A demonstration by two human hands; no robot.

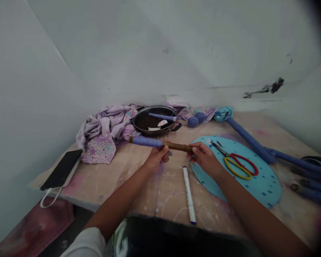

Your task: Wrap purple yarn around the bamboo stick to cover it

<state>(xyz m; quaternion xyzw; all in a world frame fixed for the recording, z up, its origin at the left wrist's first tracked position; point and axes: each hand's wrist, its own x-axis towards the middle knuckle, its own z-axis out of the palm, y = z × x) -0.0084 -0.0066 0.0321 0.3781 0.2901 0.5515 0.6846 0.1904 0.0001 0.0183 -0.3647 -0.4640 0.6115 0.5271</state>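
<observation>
A brown stick [176, 146] lies level between my two hands above the table. Purple yarn [147, 141] is wrapped round its left part. My left hand [158, 157] is closed round the stick's middle, just where the yarn wrapping ends. At the stick's right end, my right hand [203, 156] grips it with thumb and fingers. A bit of purple yarn shows just right of my left fingers. Below the hands lies a white marker [189, 194] with dark blue ends.
Scissors [239, 165] with red and yellow handles rest on a blue oval mat [262, 185]. Behind are a black pan [143, 130], purple yarn balls [193, 121] and floral cloth [100, 142]. A black case [61, 167] lies left; purple-wrapped sticks [248, 141] lie right.
</observation>
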